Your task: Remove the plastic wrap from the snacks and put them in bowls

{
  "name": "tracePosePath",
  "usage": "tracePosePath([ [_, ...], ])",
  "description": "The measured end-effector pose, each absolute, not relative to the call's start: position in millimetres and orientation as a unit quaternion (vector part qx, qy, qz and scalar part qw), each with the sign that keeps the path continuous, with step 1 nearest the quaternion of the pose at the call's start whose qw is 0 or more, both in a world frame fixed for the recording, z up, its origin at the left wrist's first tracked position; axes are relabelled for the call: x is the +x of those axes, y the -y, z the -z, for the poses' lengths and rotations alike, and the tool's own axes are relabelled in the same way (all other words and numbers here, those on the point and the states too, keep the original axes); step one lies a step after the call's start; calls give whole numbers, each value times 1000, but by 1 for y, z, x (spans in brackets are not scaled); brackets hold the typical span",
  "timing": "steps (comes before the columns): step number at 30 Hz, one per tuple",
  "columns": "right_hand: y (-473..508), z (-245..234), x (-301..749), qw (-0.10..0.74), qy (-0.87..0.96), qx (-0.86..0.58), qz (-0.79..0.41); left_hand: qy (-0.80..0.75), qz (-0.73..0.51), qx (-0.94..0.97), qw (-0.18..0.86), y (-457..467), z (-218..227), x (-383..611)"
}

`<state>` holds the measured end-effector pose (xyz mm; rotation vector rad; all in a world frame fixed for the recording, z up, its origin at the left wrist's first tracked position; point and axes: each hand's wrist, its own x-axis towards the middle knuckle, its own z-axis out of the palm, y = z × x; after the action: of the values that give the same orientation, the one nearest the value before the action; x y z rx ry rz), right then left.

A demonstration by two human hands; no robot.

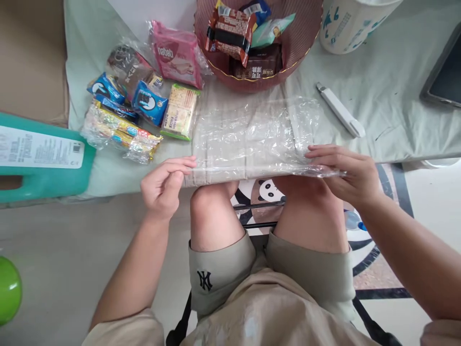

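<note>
A clear plastic bag [248, 129] lies flat on the cloth-covered table, its near edge running along the table's front. My left hand [165, 182] pinches the left end of that edge between thumb and fingers. At the other end, my right hand [345, 173] has its fingers on the bag, with crinkled film under them and the thumb hidden. Just beyond the left side of the bag is a soda biscuit pack [180, 111]. A white utility knife [340, 109] rests on the cloth to the right of the bag.
Behind the bag stands a pink bowl [248, 84] of wrapped snacks. At left are a pink wafer pack [176, 55], blue snack packets [149, 102] and a teal jug [68, 178]. A white paper tub [355, 24] and a dark-screened device [444, 72] sit at right.
</note>
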<state>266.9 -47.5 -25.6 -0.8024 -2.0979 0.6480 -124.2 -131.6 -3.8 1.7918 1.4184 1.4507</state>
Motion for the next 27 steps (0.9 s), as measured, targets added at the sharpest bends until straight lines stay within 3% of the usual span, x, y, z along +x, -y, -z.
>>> tracePosePath([
  [4, 50, 23, 264, 372, 802, -382, -270, -503, -568, 612, 222, 125, 11, -119],
  [9, 53, 11, 260, 424, 734, -390, -360, -462, -616, 600, 217, 110, 0, -105],
  [16, 67, 12, 251, 541, 624, -475, -305, -602, -524, 543, 260, 116, -7, -95],
  [23, 72, 7, 238, 483, 640, -507, -316, -575, -460, 568, 367, 129, 13, -97],
  [27, 69, 5, 239, 484, 630, -524, -306, -582, -459, 594, 313, 127, 14, -98],
])
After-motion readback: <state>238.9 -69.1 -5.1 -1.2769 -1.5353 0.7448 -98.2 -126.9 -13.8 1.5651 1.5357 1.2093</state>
